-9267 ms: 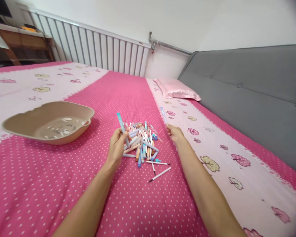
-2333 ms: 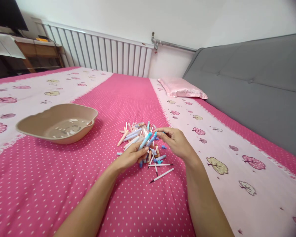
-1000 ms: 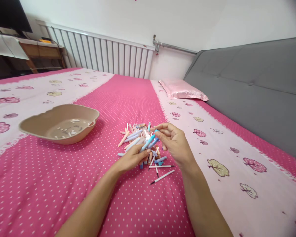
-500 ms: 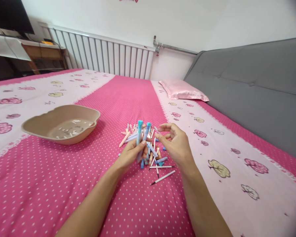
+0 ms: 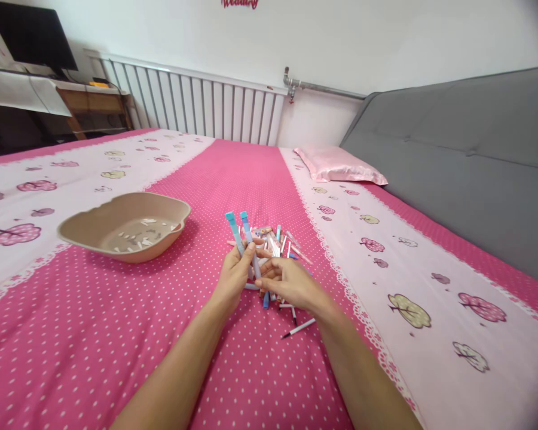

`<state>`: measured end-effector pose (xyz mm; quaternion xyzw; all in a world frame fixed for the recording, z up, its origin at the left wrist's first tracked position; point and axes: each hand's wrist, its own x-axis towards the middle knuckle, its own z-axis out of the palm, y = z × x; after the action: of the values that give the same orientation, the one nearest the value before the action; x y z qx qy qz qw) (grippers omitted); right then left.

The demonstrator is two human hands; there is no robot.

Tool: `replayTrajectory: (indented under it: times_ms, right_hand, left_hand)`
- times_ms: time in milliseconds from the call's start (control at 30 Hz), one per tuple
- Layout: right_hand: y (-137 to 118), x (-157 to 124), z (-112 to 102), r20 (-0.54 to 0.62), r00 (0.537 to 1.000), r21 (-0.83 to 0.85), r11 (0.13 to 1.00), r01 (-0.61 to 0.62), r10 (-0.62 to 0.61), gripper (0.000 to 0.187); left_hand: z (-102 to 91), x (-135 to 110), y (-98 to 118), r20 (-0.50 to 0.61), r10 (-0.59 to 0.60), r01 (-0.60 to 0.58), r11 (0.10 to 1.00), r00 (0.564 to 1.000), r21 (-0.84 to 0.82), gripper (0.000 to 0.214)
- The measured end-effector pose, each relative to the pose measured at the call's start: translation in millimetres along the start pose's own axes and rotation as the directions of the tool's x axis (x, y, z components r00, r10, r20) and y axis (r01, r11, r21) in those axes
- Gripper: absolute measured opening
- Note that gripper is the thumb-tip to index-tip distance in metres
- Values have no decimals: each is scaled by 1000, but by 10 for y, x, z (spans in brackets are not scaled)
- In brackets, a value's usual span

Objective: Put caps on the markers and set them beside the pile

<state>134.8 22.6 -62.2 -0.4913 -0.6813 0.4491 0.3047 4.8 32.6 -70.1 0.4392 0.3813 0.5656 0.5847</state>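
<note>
A pink polka-dot fabric bedspread with pale printed bands [image 5: 246, 173] spreads across the view, bordered on the right by a grey padded headboard [image 5: 457, 131], with a shiny pink satin pillow [image 5: 338, 165] near it. To the left sits a shallow tan plastic basin [image 5: 87, 220], holding small white pieces [image 5: 146, 242]. In the middle lies a loose pile of pastel pens and thin sticks [image 5: 275, 240], partly hidden by the hands.

The person's left hand [image 5: 235, 272] is closed around a slim pale-teal pen with a teal cap [image 5: 235, 234] and a slim pale-violet pen with a blue cap [image 5: 248, 232], side by side between thumb and fingers, at the pile's left edge. Both caps project beyond the grip, pointing up and away from the person; the long axes lean leftward, nearly parallel. The violet pen's lower end reaches the right hand [image 5: 287, 278], whose fingers are curled narrowly; whether they pinch it cannot be told. Nearer the person, a thin white stick with a dark tip [image 5: 299, 328] lies slantwise, tip toward the lower left.
</note>
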Motion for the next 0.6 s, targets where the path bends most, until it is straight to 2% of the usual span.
replayTrajectory:
  times_ms: [167,433,500,600]
  right_hand:
    - [4,34,39,60,994,231,968,-102,90,12]
    - [-24,19,-66,23,994,299,948,-106,104,17]
    - [46,52,-149,-54,989,292,949,-116,138,17]
    - [267,138,-318,-281,944,225,968,-108,171,18]
  left_hand:
    - [-6,-2,-4,-1,-7,7,1000,1000,19,33]
    - [-5,26,-10,14,4,-4,1000,1000,24,45]
    - [-6,45,-17,4,18,-18,1000,1000,26,46]
    - [-15,70,-35,-5,36,-36,999,999,27,45]
